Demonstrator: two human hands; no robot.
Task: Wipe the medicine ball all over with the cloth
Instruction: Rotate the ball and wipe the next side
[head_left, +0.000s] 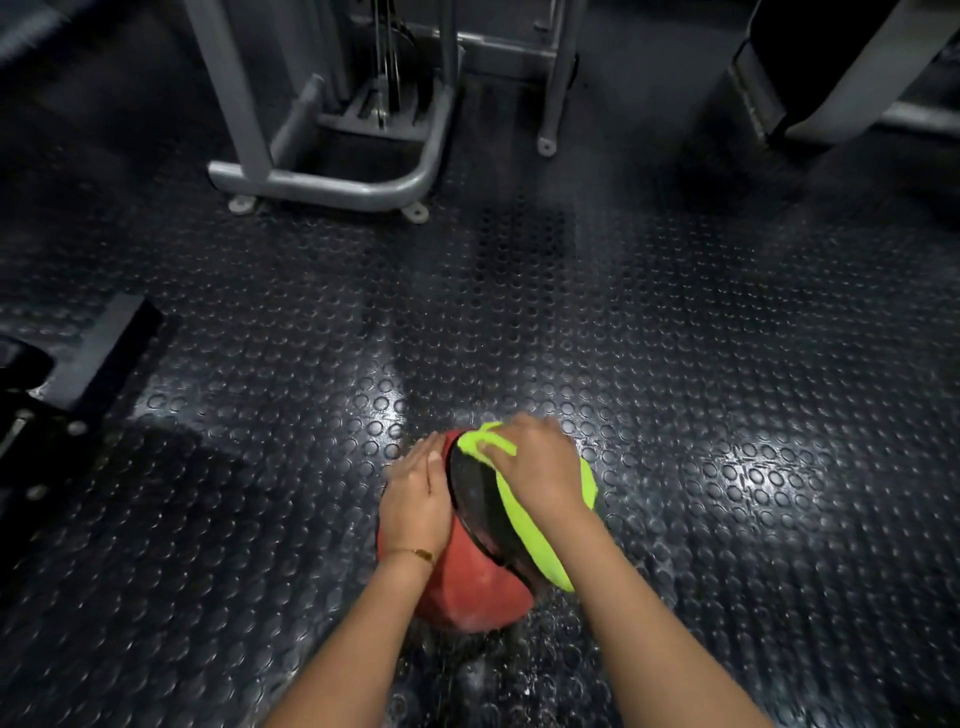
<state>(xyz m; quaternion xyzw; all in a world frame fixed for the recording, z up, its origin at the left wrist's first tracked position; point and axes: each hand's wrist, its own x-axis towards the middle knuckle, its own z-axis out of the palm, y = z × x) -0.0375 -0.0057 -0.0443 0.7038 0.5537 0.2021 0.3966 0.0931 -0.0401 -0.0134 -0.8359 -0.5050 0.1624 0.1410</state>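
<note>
Medicine ball (467, 587), red w/ a black panel, sits on the studded black rubber floor (675, 364), low centre of view, btwn both forearms. Left grip (415, 499) lies flat on the ball's red left side, fingers straight & together, palm down, holding nothing; thin gold bracelet (421, 555) at the wrist. Right grip (540, 467) is on top of the ball's right side, pressing the yellow-green cloth (524, 525) onto it, fingers bent over the far edge & a fold of cloth bunched by the thumb, so it's gripping the cloth; fingertips blurred. Cloth drapes down the ball's right flank, over the black panel's edge. Floor shines w/ glare around the ball. Grey machine frame (332, 182) stands well apart at top, feet bolted down. Dark equipment (98, 353) at far left, mostly out of frame
</note>
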